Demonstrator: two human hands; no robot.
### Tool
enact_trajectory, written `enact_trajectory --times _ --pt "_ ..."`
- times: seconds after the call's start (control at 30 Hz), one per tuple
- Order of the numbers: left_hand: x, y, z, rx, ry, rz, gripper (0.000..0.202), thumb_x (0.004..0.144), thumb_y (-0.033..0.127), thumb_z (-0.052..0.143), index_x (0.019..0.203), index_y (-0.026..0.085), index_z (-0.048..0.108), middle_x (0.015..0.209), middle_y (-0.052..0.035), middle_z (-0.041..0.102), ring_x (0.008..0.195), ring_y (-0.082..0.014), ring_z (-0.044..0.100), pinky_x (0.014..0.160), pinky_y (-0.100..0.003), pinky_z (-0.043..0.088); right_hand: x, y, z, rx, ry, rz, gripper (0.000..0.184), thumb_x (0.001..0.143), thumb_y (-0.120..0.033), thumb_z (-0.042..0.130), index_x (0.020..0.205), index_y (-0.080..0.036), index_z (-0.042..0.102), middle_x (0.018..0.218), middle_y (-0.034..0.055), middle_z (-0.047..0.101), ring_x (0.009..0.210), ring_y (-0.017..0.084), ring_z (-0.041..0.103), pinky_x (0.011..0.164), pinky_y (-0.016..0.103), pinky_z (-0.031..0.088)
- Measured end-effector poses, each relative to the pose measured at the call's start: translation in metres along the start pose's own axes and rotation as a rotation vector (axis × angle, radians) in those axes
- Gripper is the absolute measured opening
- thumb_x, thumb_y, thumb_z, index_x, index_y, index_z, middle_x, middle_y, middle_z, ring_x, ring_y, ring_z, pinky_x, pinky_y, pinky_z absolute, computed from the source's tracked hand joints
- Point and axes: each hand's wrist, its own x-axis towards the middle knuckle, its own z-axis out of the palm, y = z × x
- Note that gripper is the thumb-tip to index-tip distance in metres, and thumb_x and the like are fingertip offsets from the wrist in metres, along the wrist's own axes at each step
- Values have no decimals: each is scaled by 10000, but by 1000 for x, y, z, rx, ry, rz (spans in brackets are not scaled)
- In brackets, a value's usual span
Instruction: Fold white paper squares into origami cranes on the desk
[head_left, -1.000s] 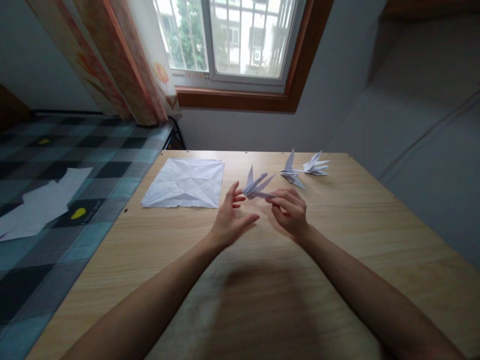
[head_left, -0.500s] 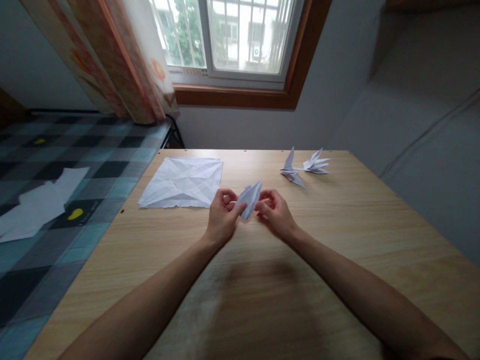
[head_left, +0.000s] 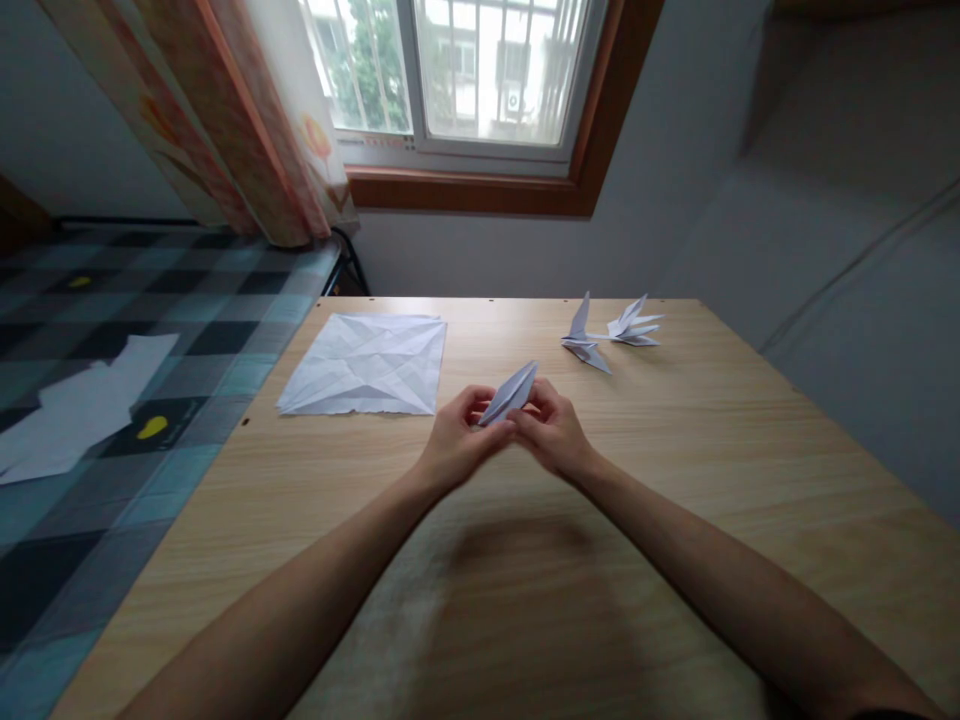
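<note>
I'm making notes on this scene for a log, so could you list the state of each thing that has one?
Left hand: fingers bent, holding the folded paper
Right hand: fingers bent, on the same paper
Folded paper: narrow, tilted, held in both hands
Large sheet: unfolded, creased, lying on the table
Two winged paper figures: folded, wings raised
Loose papers: overlapping on the bed
Curtain: gathered at the left

Over the counter (head_left: 697, 500), a folded paper (head_left: 511, 392) sits between the left hand (head_left: 461, 435) and right hand (head_left: 553, 430). Beyond the hands, flat paper (head_left: 375, 362) lies to their left, two paper cranes (head_left: 580, 338) (head_left: 634, 328) to their right. Further left, loose sheets (head_left: 71, 420) lie on the bed (head_left: 247, 320) over there; the window (head_left: 491, 85) is behind.
</note>
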Motion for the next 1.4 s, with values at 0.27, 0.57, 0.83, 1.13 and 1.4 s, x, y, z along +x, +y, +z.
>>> enact_trajectory --times 0.27,0.57,0.83,1.13,1.4 --pt "2 6 -1 -60 59 27 256 650 272 818 823 155 671 826 -25 712 749 -149 659 708 -267 520 3 -5 0 81 4 73 242 719 -358 776 792 -195 612 741 -19 638 684 140 585 674 287 495" --pt "7 -2 -1 -64 200 56 281 638 185 767 807 180 542 702 54 594 599 -78 562 590 -196 439 1 0 3 86 -13 78 404 688 -313 819 954 -223 529 852 -20 643 662 105 606 582 228 495" --pt "4 -2 -4 -34 77 95 191 728 204 717 911 163 681 830 -22 680 717 -128 610 689 -255 483 3 1 0 127 -19 100 421 685 -374 835 967 -218 565 868 -20 637 655 107 625 570 247 546" --pt "1 3 -9 138 -8 175 263 814 256 524 668 176 729 950 -72 671 920 -212 621 853 -346 495 4 1 -2 159 39 123 513 614 -321 877 1007 -233 560 972 1 664 777 140 670 677 266 554" --pt "0 -3 3 -37 48 84 546 657 180 780 1140 224 529 901 21 638 621 -74 571 602 -211 457 3 5 1 117 118 45 476 645 -248 844 983 -258 510 884 -40 653 705 133 671 638 262 535"
